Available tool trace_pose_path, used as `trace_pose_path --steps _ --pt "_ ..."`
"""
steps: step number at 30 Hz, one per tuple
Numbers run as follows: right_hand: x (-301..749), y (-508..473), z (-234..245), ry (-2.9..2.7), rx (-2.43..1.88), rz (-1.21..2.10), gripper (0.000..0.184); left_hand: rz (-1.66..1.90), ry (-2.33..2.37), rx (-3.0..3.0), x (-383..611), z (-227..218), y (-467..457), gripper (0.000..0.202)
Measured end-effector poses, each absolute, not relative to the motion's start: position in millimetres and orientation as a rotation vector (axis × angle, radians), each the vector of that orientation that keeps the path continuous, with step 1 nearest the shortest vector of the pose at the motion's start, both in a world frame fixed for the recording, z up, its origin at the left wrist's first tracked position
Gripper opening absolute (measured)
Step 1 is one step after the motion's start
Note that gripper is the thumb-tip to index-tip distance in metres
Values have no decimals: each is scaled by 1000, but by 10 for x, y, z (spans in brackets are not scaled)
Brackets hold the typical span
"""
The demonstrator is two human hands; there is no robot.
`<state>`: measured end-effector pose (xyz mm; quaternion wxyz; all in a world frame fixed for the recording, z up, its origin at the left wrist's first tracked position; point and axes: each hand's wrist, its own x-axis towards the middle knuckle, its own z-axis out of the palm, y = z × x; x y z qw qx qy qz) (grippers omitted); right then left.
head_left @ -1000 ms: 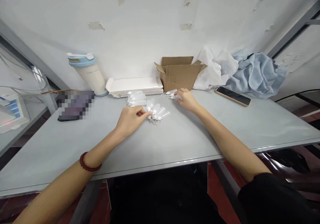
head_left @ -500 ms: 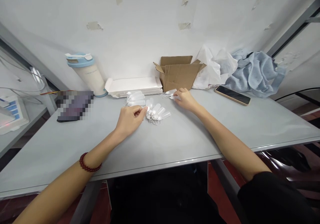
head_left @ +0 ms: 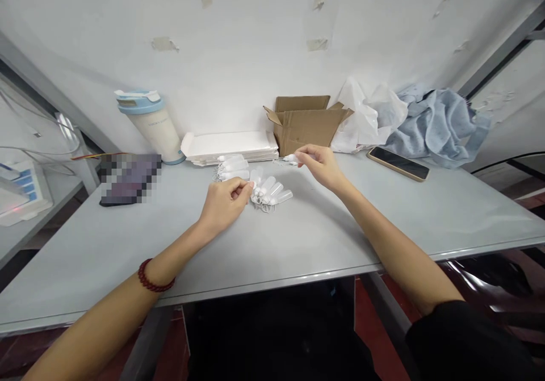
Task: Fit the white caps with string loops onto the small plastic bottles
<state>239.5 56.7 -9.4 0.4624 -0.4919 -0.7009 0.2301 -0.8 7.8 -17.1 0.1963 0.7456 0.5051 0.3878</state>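
Observation:
My left hand (head_left: 225,199) is closed in a pinch, with the white cap of a small clear tube (head_left: 256,175) at its fingertips. Beside it several more small clear tubes (head_left: 281,197) lie fanned out, their white caps and thin strings toward me. Behind my left hand is a neat stack of similar tubes (head_left: 235,165), caps to the left. Toward the back, my right hand (head_left: 319,162) pinches a small white-capped tube (head_left: 290,158), its string trailing left; the fingers hide much of it.
White flat boxes (head_left: 230,145) and an open cardboard box (head_left: 307,131) stand along the wall. A tumbler (head_left: 153,128) and a pixelated dark object (head_left: 130,179) are left. Right are a plastic bag (head_left: 361,114), blue cloth (head_left: 443,120) and phone (head_left: 398,163) on the grey table (head_left: 306,239).
My right hand has risen slightly and moved a little right, its fingers drawn into a pinch on the tube. My left hand has hardly moved; the view has shifted slightly.

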Motion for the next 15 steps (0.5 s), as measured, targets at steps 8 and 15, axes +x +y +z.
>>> trace_pose_path --steps 8,15 --pt "2188 405 -82 -1727 -1029 840 33 1043 1354 1989 3 -221 81 33" --pt "2168 353 -43 -1751 -989 888 38 1030 1294 2027 27 -237 56 31"
